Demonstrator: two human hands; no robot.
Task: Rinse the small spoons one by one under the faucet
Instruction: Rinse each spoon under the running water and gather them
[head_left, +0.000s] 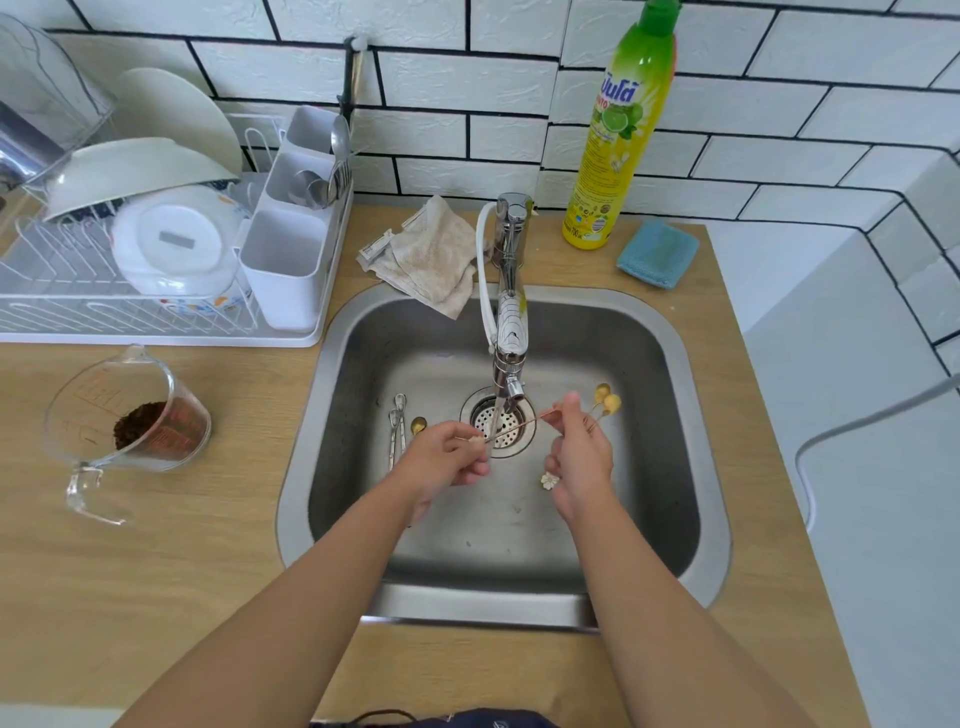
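Under the faucet (511, 312), both hands' fingers pinch a thin, light, likely slippery spoon (511, 428) by its ends.

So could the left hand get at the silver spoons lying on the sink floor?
Probably yes: the silver spoons lie uncovered just beside the left hand, but it is pinching a thin gold spoon and would need to release it first.

Both hands held one thin spoon (511, 427) under the faucet (511, 291): left hand (448, 457) pinched one end, right hand (579, 452) the other, also gripping gold spoons (609, 402).
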